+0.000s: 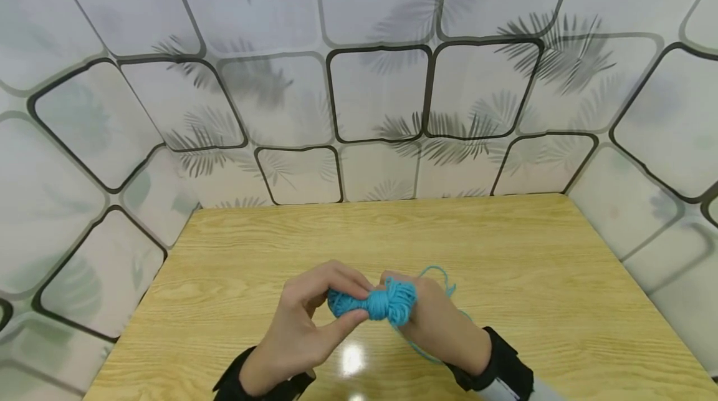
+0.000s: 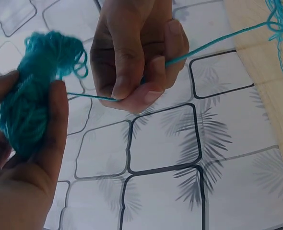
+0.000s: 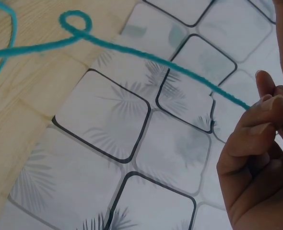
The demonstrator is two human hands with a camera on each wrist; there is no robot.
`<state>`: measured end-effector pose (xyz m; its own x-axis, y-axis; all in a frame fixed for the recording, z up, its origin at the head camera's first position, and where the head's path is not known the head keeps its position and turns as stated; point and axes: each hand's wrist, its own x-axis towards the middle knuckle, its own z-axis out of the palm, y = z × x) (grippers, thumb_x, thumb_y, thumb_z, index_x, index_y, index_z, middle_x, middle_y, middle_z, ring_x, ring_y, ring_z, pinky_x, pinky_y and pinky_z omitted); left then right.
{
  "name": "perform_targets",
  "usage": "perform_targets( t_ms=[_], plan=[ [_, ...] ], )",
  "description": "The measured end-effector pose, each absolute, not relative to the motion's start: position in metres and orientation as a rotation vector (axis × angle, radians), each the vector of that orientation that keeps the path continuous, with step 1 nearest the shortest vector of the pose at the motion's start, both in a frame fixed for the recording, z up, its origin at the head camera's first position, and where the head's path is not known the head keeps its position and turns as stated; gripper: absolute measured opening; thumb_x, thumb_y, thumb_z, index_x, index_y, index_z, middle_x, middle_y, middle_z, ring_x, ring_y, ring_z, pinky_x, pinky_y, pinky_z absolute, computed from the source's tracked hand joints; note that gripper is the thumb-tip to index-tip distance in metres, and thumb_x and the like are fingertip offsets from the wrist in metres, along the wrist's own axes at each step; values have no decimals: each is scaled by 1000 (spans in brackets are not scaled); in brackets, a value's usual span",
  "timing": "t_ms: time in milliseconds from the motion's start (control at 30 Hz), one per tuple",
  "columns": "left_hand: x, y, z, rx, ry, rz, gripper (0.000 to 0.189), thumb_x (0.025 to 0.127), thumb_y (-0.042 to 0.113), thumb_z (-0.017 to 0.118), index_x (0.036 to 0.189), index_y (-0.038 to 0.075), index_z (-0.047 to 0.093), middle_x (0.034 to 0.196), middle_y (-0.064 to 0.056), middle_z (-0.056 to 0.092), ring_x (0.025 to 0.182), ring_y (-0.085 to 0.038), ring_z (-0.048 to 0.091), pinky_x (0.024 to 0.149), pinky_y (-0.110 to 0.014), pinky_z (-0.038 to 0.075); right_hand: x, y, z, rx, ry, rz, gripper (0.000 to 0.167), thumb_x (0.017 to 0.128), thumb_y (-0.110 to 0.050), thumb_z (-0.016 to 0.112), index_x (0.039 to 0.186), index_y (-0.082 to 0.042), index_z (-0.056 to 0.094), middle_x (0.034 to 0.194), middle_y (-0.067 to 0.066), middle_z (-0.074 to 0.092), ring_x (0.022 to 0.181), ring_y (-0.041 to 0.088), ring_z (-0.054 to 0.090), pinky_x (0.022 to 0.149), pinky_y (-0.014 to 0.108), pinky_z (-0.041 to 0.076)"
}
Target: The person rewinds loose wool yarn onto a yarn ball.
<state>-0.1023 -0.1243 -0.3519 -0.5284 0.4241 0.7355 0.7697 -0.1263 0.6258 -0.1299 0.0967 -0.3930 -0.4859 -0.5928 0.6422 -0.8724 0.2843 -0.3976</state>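
A small bundle of bright blue yarn (image 1: 378,304) has strands wrapped round its middle and looped ends fanning out. My left hand (image 1: 305,323) pinches it between thumb and fingers, holding it above the table. Close on the right, partly behind the bundle in the head view, is my right hand (image 1: 443,323). In the left wrist view, a taut yarn strand runs from the bundle into the curled fingers of the right hand (image 2: 132,57), which pinch it. Beyond those fingers the yarn strand (image 3: 146,55) carries on, with a small loop in it.
Loose tangled yarn (image 2: 278,24) hangs at the upper right of the left wrist view. Below both hands lies a wood-grain table (image 1: 280,239). Panels with a leaf and rounded-square print (image 1: 381,95) enclose its back and sides. Both wrists wear black bands (image 1: 499,360).
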Motion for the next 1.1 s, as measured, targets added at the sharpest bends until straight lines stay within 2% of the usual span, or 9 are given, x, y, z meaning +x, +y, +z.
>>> perform_targets(
  t_ms=[67,167,267,467,800,967,1100],
  plan=[
    [-104,-124,-352,-1255,-1848,-1676,27,89,-12,74,112,0,66,111,-19,65,99,-26,68,77,-33,61,-126,95,-394,1324,-2192,1020,23,109,-25,55,112,-13,74,87,-5,70,73,-4,58,65,12,49],
    [-106,-124,-353,-1160,-1854,-1624,28,89,-13,74,112,1,66,112,-17,65,99,-25,67,79,-30,60,-122,92,-393,1335,-2167,954,23,108,-25,58,108,-11,76,92,-4,74,77,-2,63,67,12,51],
    [-110,-123,-357,-1097,-1869,-1546,29,88,-14,74,111,2,65,112,-16,65,100,-25,67,82,-29,59,-118,90,-389,1363,-2134,917,22,108,-24,57,98,-15,74,87,-8,68,68,-6,54,61,7,44],
    [-119,-123,-366,-965,-1972,-1314,28,88,-7,78,110,8,67,111,-9,67,98,-21,68,84,-25,57,-112,89,-382,1390,-2109,922,20,108,-21,58,95,-18,71,83,-12,57,61,-10,41,57,2,35],
    [-130,-123,-373,-864,-2054,-1161,30,84,-11,79,106,6,68,107,-8,66,96,-23,68,84,-20,56,-108,101,-372,1388,-2104,921,19,107,-20,61,91,-18,72,83,-12,57,61,-10,42,57,1,36],
    [-134,-125,-376,-830,-2106,-1088,27,85,-9,80,104,6,68,108,-7,65,98,-21,67,84,-22,55,-106,107,-367,1384,-2098,880,23,108,-24,58,91,-17,72,81,-13,55,61,-9,42,58,2,36],
    [-136,-126,-380,-818,-2142,-1041,28,83,-9,82,103,6,68,107,-6,65,97,-20,66,80,-24,56,-106,112,-361,1371,-2075,886,26,109,-25,57,91,-16,73,80,-12,53,61,-8,41,58,2,37]
  ],
)
